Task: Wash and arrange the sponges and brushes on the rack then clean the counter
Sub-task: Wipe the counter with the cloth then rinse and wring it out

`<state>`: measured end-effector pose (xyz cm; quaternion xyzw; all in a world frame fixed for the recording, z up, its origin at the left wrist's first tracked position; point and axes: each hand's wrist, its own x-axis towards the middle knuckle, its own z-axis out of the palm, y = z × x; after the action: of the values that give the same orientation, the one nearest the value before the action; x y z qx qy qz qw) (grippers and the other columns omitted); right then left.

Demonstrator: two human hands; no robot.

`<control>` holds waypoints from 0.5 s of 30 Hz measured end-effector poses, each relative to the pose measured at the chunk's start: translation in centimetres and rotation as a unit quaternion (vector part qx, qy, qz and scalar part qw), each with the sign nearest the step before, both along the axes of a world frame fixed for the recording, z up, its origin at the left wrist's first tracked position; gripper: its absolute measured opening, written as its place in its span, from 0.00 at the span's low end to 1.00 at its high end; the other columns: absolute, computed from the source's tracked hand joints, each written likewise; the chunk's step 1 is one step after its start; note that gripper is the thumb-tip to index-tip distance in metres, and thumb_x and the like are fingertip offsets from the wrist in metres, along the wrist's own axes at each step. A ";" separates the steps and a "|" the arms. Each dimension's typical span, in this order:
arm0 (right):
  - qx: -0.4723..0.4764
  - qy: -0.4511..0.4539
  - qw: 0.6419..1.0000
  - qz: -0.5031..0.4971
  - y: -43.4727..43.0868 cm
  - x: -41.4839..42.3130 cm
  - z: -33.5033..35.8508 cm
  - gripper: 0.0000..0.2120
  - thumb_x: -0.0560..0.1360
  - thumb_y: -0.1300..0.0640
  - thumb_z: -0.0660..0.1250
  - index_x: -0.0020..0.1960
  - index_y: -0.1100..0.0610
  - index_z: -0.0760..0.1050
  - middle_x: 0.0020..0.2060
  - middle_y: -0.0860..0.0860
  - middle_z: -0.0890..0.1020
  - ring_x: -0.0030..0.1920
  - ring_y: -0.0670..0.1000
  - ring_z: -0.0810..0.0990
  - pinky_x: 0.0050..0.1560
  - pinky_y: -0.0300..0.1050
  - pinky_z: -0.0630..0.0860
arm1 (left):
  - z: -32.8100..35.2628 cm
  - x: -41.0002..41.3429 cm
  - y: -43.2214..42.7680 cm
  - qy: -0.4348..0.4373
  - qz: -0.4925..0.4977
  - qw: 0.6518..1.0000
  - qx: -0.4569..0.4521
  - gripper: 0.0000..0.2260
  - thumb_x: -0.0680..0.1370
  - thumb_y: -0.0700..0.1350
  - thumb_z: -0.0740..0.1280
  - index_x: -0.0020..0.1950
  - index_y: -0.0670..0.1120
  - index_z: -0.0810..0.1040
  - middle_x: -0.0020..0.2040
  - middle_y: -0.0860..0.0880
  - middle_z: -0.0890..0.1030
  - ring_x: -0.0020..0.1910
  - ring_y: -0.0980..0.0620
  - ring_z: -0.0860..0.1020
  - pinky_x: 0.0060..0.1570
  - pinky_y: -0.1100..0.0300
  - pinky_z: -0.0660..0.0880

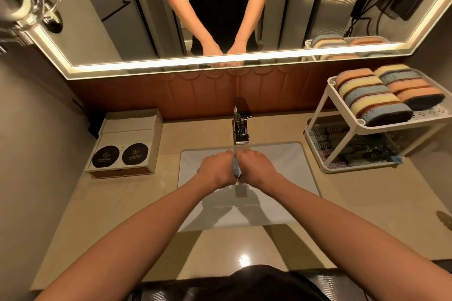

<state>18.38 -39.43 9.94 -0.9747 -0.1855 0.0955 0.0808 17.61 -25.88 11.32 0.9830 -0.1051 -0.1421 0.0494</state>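
Note:
Over the white sink [288, 161], just below the chrome faucet [241, 127], my left hand [216, 168] and my right hand [255, 166] squeeze a blue sponge [236, 168] between them. Only a thin edge of the sponge shows. At the right stands a white two-tier rack [320, 107]. Its top shelf holds several sponges [376, 95] in orange, yellow and blue, laid in two rows. On the lower shelf lie several brushes [347, 146], dim and hard to make out.
A white box with two black round labels [122, 144] sits on the beige counter [362, 203] left of the sink. A lit mirror [97, 19] spans the wall behind. A dark object lies at the counter's near edge [256, 283].

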 end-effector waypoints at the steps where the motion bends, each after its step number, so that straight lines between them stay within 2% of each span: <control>1: -0.001 0.018 1.000 -0.012 0.3 -0.1 0.0 0.21 0.69 0.55 0.73 0.60 0.56 0.73 0.53 0.56 0.82 0.50 0.59 0.82 0.47 0.50 0.79 | -0.4 -0.1 0.0 -0.022 -0.017 0.999 0.017 0.22 0.72 0.49 0.72 0.62 0.45 0.70 0.52 0.44 0.82 0.48 0.41 0.81 0.42 0.54 0.72; 4: -0.006 0.076 0.996 -0.045 0.3 -0.1 -0.3 0.16 0.68 0.52 0.73 0.54 0.54 0.76 0.47 0.53 0.84 0.43 0.56 0.81 0.41 0.46 0.77 | -1.4 -0.3 -0.1 -0.046 -0.056 0.997 0.040 0.24 0.74 0.49 0.70 0.66 0.44 0.68 0.55 0.42 0.81 0.51 0.40 0.81 0.43 0.53 0.70; 7: -0.012 0.096 0.993 -0.072 0.3 -0.2 -0.3 0.18 0.66 0.50 0.75 0.53 0.54 0.76 0.46 0.52 0.83 0.42 0.55 0.79 0.41 0.44 0.73 | -2.3 -0.7 0.1 -0.074 -0.080 0.992 0.060 0.25 0.74 0.51 0.72 0.66 0.47 0.66 0.56 0.45 0.80 0.52 0.41 0.81 0.44 0.52 0.70; 11: 0.014 0.153 0.984 -0.090 0.7 -0.3 0.0 0.13 0.64 0.50 0.74 0.43 0.53 0.74 0.37 0.50 0.80 0.35 0.52 0.78 0.35 0.42 0.73 | -2.9 -1.1 0.5 -0.138 -0.104 0.979 0.103 0.21 0.76 0.46 0.70 0.65 0.49 0.65 0.56 0.46 0.80 0.48 0.43 0.83 0.39 0.53 0.69; 13: 0.028 0.183 0.979 -0.087 0.8 -0.1 0.4 0.14 0.64 0.49 0.73 0.47 0.53 0.76 0.39 0.52 0.81 0.37 0.53 0.80 0.35 0.43 0.76 | -2.9 -0.9 0.7 -0.170 -0.115 0.974 0.095 0.22 0.76 0.45 0.70 0.66 0.51 0.65 0.54 0.46 0.80 0.45 0.43 0.83 0.36 0.53 0.68; 15: 0.073 0.186 0.975 -0.100 0.5 -0.1 0.4 0.18 0.65 0.51 0.74 0.52 0.53 0.76 0.44 0.53 0.82 0.42 0.54 0.82 0.40 0.47 0.80 | -2.8 -0.6 0.8 -0.169 -0.106 0.977 0.075 0.22 0.76 0.45 0.70 0.67 0.53 0.65 0.53 0.46 0.81 0.45 0.42 0.82 0.37 0.54 0.68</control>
<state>18.30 -38.96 10.35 -0.9449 -0.0756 0.2527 0.1938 17.01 -25.06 8.50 0.9769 -0.2050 0.0141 -0.0582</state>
